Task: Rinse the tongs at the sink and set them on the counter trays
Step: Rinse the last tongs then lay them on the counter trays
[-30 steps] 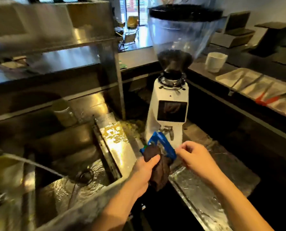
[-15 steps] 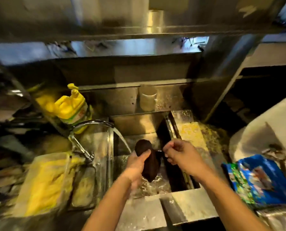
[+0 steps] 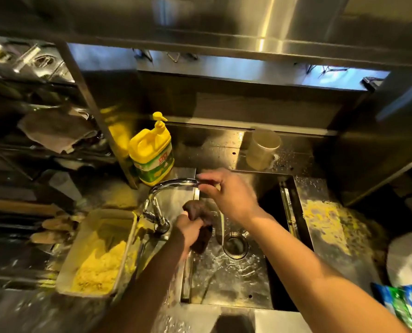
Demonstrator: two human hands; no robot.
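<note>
Gleaming steel sink [image 3: 238, 287], rippled water [image 3: 226, 267] around drain [image 3: 235, 246]

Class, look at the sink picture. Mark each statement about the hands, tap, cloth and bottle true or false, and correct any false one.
1. The left hand holds a dark brown cloth over the steel sink basin. True.
2. The right hand rests on the yellow pump-top detergent bottle. False: it is at the spout end of the curved chrome tap; the bottle stands untouched behind the tap.
3. Water is running into the basin. True: a stream falls near the round drain.
4. Metal tongs lie in the basin. False: none show there.
5. A pale cup stands on the ledge behind the basin. True.
</note>
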